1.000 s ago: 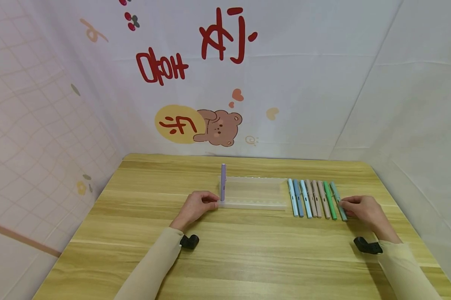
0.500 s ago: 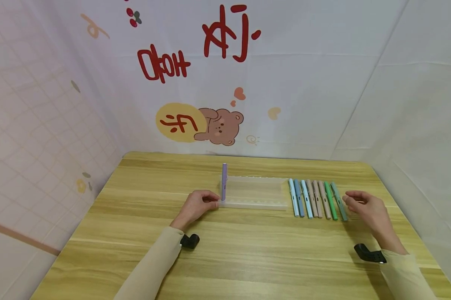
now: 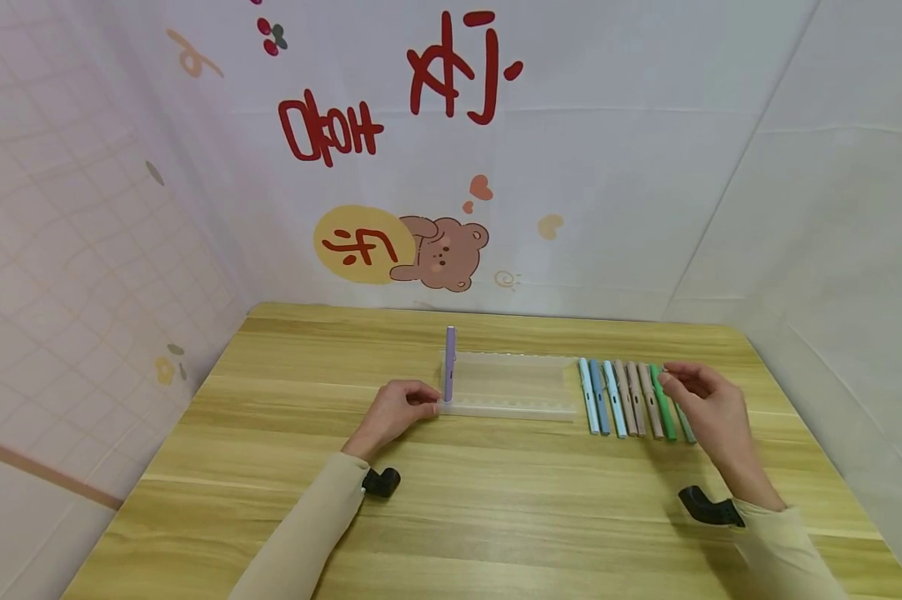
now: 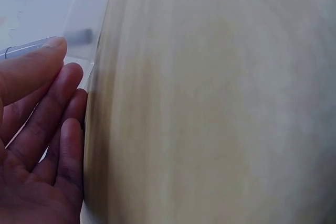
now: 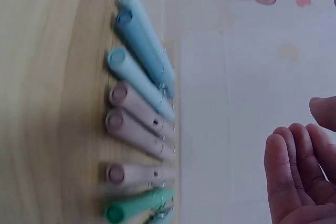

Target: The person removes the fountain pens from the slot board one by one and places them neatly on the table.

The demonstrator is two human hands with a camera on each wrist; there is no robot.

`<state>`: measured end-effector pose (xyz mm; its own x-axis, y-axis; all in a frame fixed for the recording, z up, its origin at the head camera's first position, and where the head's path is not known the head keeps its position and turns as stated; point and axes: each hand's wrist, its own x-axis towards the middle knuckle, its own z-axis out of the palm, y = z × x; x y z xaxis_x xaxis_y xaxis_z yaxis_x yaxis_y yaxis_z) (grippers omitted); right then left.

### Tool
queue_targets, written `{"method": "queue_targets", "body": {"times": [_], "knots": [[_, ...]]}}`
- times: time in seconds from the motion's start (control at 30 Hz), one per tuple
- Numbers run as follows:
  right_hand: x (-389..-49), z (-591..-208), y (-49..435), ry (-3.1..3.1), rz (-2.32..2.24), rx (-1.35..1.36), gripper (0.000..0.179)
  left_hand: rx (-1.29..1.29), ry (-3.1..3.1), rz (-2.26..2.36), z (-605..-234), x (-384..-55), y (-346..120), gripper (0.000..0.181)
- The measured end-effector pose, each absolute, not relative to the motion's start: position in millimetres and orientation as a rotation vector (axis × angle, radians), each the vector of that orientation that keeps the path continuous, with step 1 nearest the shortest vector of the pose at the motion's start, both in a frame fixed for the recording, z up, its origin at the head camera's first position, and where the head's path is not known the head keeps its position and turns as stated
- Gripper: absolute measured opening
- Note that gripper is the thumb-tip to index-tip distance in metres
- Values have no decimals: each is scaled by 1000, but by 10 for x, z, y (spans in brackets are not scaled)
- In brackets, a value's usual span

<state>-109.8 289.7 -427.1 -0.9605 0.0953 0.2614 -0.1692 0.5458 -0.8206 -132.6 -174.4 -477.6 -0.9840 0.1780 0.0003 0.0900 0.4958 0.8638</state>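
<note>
A clear pen stand (image 3: 511,412) lies lengthwise on the wooden table, and a purple pen (image 3: 449,367) stands upright at its left end. My left hand (image 3: 397,411) holds the stand's left end between thumb and fingers, close beside the purple pen. My right hand (image 3: 712,410) hovers over the right end of a row of pens, partly covering the bright green pen (image 3: 667,417) and the grey-green pen (image 3: 686,425). In the right wrist view, the thumb and bent fingers (image 5: 278,166) stand apart with nothing between them.
Left of the green pens in the row lie several brownish-pink pens (image 3: 635,400), a darker blue pen (image 3: 600,400) and light blue pens (image 3: 589,398). Behind the table (image 3: 496,500) hangs a white printed cloth (image 3: 608,167); more cloth hangs at both sides.
My right hand let go of the grey-green pen, lifted off to the right, then moved back left over the green pens. The left hand stays at the stand's end.
</note>
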Motion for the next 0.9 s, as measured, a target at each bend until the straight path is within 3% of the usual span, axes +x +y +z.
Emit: {"method": "queue_targets", "body": {"times": [0.9], "knots": [[-1162, -4306, 1751, -2417, 1585, 475, 26, 236, 2631, 1515, -4763, -1327, -1752, 13]]}}
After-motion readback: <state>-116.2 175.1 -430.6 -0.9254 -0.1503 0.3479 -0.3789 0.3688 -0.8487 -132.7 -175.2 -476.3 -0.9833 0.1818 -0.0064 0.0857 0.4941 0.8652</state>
